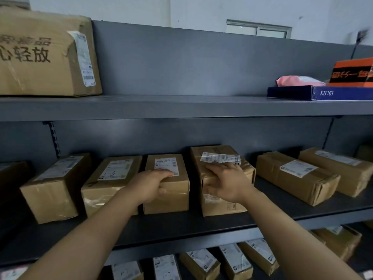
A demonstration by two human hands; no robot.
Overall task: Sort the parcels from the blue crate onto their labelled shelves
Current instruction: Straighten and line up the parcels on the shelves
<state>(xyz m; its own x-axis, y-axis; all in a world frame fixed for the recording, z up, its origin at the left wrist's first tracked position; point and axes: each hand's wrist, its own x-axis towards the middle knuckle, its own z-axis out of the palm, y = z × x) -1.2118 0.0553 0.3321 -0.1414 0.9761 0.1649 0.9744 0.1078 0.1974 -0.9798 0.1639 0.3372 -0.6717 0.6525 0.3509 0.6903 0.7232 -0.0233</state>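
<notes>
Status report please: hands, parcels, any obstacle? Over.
Left hand grips small box on middle shelf. Right hand grips taller box beside it. Other boxes close on both sides, none in front.

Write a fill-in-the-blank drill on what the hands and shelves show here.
1. The left hand grips the small parcel on the ____ shelf.
2. The right hand holds the neighbouring parcel, whose white ____ is peeling up.
3. The blue box on the top shelf reads ____.
4. The printed carton on the blue box is coloured ____.
Missing words: middle; label; KB161; orange.
</notes>
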